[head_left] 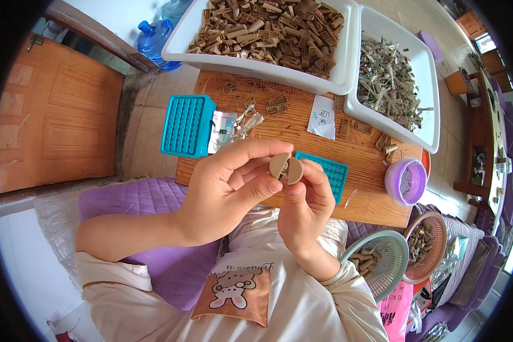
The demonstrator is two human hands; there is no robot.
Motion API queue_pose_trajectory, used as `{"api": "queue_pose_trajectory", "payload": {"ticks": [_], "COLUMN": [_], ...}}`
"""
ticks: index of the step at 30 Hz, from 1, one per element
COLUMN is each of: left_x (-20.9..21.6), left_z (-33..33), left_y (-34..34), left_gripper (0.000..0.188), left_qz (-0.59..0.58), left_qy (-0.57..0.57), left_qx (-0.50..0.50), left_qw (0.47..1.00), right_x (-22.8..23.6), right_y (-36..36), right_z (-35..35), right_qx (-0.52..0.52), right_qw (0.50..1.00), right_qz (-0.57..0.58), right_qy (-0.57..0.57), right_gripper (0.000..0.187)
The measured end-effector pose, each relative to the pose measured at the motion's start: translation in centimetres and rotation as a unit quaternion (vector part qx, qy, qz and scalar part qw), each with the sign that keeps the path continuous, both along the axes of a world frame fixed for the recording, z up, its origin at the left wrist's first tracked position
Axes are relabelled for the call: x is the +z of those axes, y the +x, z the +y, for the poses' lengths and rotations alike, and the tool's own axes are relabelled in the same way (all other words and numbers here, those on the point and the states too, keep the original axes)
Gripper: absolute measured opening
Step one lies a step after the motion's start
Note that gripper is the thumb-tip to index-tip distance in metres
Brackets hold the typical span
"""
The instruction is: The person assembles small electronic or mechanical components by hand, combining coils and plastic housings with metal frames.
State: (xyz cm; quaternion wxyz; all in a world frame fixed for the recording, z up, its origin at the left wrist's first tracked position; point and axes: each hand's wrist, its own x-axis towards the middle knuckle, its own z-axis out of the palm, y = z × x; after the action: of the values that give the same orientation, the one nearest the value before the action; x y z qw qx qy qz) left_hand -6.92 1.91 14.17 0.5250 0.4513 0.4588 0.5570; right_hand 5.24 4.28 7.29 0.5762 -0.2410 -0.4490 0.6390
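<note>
My left hand [222, 188] pinches a tan half-round plastic shell piece [277, 165] between thumb and fingers. Close against it, a matching tan half-shell [295, 171] is gripped by my right hand [303, 219]. A narrow gap shows between the two flat sides, with something small and dark inside that I cannot make out. Both hands are held above the near part of the wooden table [256, 82]. Just beyond my right fingers lies a flat teal tray [337, 176] with rows of small hollows.
Beyond the table's far side, one white bin [330, 85] holds many tan plastic shells, another [433, 122] clear-wrapped parts. A teal pegged block [183, 126] stands at left. On the right are a purple tub [406, 181], a green basket [390, 259] and a pink basket [439, 251].
</note>
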Motion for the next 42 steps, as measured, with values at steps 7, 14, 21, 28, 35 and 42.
{"api": "queue_pose_trajectory", "payload": {"ticks": [7, 14, 21, 28, 35, 42], "left_x": [-0.1, -0.1, -0.2, 0.0, -0.4, 0.4], "left_z": [-0.1, 0.0, -0.1, -0.1, -0.3, -1.2], "left_y": [0.1, 0.0, 0.4, -0.2, 0.4, -0.4], "left_gripper": [0.033, 0.033, 0.034, 0.031, 0.03, 0.049], "left_qz": [0.014, -0.011, -0.001, 0.275, 0.335, 0.225], "left_qy": [0.025, 0.01, -0.011, 0.08, 0.166, -0.032], "left_qx": [-0.015, -0.006, 0.011, 0.024, -0.021, -0.078], "left_qw": [0.999, 1.0, 1.0, 0.958, 0.927, 0.971], "right_x": [0.3, 0.4, 0.1, 2.8, 1.0, 2.2], "right_y": [-0.8, -0.8, -0.7, -0.6, -1.0, 8.2], "right_z": [-0.5, -0.4, 0.0, 0.7, -1.4, 3.6], "right_qx": [-0.003, -0.05, -0.01, 0.163, 0.111, 0.183], "right_qw": [1.0, 0.998, 0.997, 0.944, 0.969, 0.89], "right_qz": [0.002, -0.019, -0.076, -0.263, -0.194, -0.413], "right_qy": [-0.027, 0.024, -0.001, 0.115, 0.105, 0.053], "right_gripper": [0.022, 0.021, 0.019, 0.014, 0.013, 0.037]}}
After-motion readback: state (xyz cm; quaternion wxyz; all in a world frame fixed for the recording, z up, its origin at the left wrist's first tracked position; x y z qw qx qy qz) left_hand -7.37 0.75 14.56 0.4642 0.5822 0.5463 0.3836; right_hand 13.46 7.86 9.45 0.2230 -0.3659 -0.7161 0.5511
